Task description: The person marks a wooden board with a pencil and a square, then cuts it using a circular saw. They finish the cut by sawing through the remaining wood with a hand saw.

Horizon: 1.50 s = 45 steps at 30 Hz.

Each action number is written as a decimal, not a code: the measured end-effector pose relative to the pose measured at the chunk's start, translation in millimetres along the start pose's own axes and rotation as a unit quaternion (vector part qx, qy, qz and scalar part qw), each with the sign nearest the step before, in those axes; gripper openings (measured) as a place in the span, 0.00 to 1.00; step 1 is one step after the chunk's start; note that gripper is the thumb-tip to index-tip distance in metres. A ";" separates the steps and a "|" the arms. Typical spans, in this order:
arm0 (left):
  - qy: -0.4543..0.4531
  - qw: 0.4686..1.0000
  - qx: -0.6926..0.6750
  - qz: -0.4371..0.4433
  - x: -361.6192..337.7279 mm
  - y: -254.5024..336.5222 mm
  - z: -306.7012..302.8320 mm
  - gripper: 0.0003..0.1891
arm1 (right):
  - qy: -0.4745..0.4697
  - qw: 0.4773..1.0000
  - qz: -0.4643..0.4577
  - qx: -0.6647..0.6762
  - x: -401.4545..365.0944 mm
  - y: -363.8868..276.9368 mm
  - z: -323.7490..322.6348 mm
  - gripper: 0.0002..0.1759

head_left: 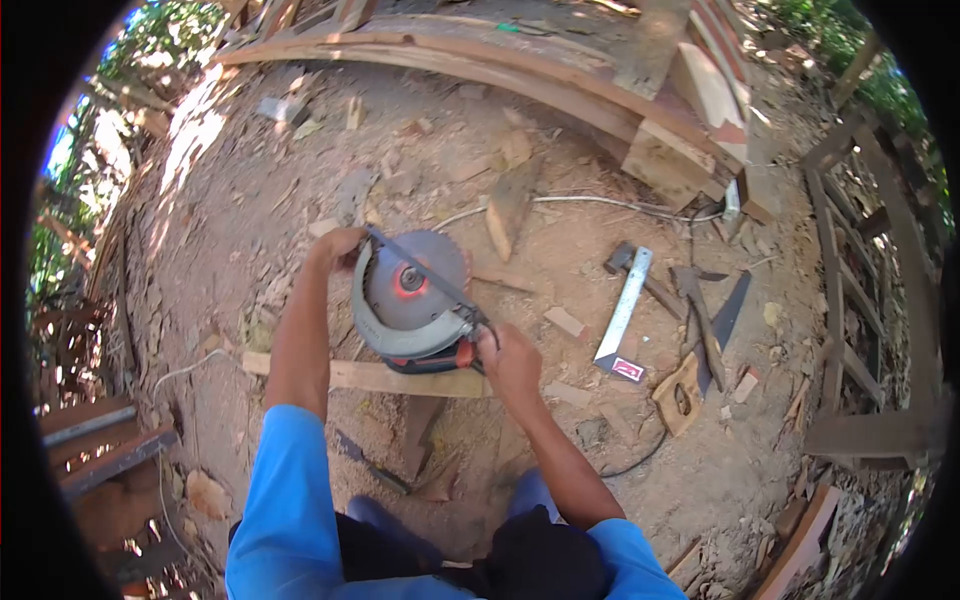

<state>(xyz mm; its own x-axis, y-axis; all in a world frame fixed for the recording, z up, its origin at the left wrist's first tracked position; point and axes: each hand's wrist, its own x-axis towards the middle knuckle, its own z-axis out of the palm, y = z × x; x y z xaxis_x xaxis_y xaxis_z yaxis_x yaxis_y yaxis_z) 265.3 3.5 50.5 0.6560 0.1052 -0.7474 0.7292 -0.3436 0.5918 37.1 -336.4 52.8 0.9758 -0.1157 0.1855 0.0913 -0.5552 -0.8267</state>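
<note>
A circular saw (425,340) rests over a light wooden board (350,376), its round toothed blade (405,290) facing up. My left hand (342,246) is closed at the upper left end of the saw's dark flat base plate (425,268). At the saw's lower right, my right hand (508,358) is wrapped round its edge near a red part. The fingertips of both hands are partly hidden.
To the right lie a metal square (625,305), a hammer (621,258), a handsaw (683,396), a hatchet (703,325) and a small red box (627,370). A pale cable (590,199) crosses the dirt. Long beams (450,62) lie ahead; wooden frames stand at both sides.
</note>
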 end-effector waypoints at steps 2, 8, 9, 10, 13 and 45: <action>-0.012 0.998 -0.054 -0.013 -17.6 6.4 10.5 0.15 | -0.008 1.000 -0.001 -0.011 -0.2 3.1 3.6 0.14; -0.010 1.000 -0.021 0.001 -15.5 14.4 7.2 0.17 | -0.033 0.999 -0.007 -0.001 2.6 5.2 -1.4 0.14; -0.012 1.000 -0.014 -0.005 -18.2 7.1 9.3 0.18 | -0.056 0.998 0.005 -0.017 1.9 4.7 -3.4 0.13; -0.006 1.000 -0.014 -0.006 -21.2 0.9 11.3 0.19 | -0.031 0.999 -0.006 -0.009 -2.4 3.2 -9.8 0.13; -0.002 0.998 -0.059 0.014 -43.3 -7.3 9.8 0.26 | -0.010 1.000 0.007 0.025 -16.2 -17.5 -37.7 0.14; 0.131 0.711 0.411 0.555 -158.5 -196.0 88.3 0.51 | -0.138 0.956 0.163 0.203 -58.6 -82.6 -160.4 0.19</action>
<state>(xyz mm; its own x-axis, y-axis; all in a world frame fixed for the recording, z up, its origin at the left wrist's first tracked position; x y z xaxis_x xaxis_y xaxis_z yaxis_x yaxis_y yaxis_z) 1.2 -28.2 26.3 0.8310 -0.5232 0.1887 -0.5559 -0.7691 0.3154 -59.5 -415.9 195.4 0.9756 0.0236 -0.2185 -0.2123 -0.1549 -0.9648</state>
